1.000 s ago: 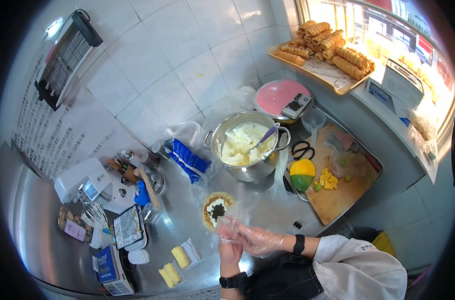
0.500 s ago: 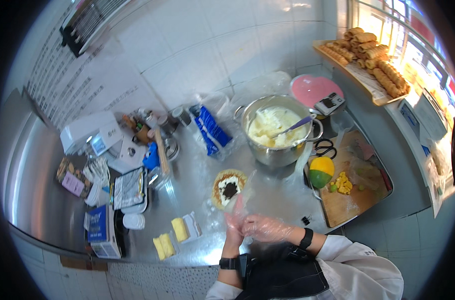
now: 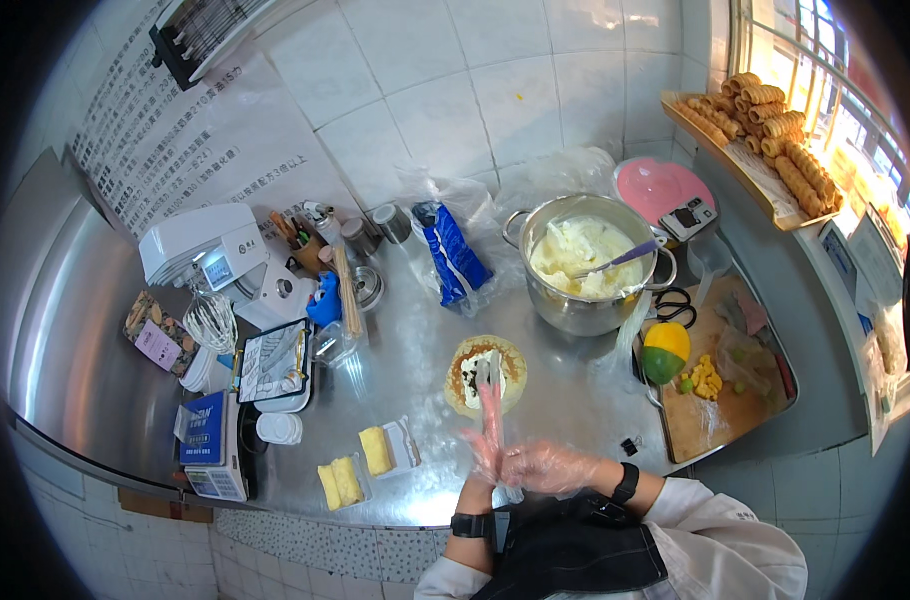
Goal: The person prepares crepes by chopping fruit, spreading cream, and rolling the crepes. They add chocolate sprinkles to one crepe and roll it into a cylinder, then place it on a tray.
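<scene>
A round flat pancake (image 3: 513, 388) lies on the steel counter, topped with white cream and dark crumbs. My left hand (image 3: 488, 440), in a clear plastic glove, is stretched out open at the near side of the pancake. Its loose glove tip (image 3: 487, 370) overlaps the filling and hides part of it. Beside the left wrist, my right hand (image 3: 547, 466), also gloved, is closed on what looks like the left glove's cuff; its fingertips are partly hidden. To the left lie folded yellow pancake parcels (image 3: 377, 452), with more parcels (image 3: 340, 484) nearer the counter's edge.
A steel pot (image 3: 587, 310) of cream with a purple-handled spatula (image 3: 620, 256) stands behind right. A cutting board (image 3: 710, 430) holds a mango (image 3: 666, 352) and yellow cubes. A stand mixer (image 3: 215, 250), a scale (image 3: 215, 478) and a blue bag (image 3: 450, 255) stand left and behind.
The whole view has shifted, moving the counter things rightward. My left fingers have straightened over the pancake, their loose glove tip now covering part of the filling. The right hand stays at the left wrist.
</scene>
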A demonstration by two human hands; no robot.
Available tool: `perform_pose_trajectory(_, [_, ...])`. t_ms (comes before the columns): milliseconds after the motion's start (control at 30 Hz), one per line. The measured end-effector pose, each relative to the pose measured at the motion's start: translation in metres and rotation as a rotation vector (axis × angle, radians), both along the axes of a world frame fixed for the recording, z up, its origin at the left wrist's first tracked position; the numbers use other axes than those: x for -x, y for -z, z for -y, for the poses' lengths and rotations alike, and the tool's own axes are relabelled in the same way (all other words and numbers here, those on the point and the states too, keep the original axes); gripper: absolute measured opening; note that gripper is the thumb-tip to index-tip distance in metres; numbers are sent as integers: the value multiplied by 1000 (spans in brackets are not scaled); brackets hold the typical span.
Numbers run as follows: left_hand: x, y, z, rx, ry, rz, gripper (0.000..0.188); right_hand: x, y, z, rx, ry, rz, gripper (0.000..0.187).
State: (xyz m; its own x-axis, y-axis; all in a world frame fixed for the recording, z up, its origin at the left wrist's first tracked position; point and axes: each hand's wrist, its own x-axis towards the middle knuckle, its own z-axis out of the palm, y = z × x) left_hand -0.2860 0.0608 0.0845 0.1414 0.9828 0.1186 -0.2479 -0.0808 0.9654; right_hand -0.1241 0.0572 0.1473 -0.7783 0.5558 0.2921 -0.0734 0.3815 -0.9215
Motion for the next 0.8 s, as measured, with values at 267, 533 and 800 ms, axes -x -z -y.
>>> perform_pose_trajectory(267, [14,1,1,-22,-92,348,81,14,2,-8,38,-258,41,4])
perform_pose_trajectory(533, [22,-5,16,40,-507,-64,81,30,-16,-20,92,-355,69,2])
perform_pose_trajectory(800, [55,57,39,565,-690,273,48,22,-3,-137,282,395,212,23])
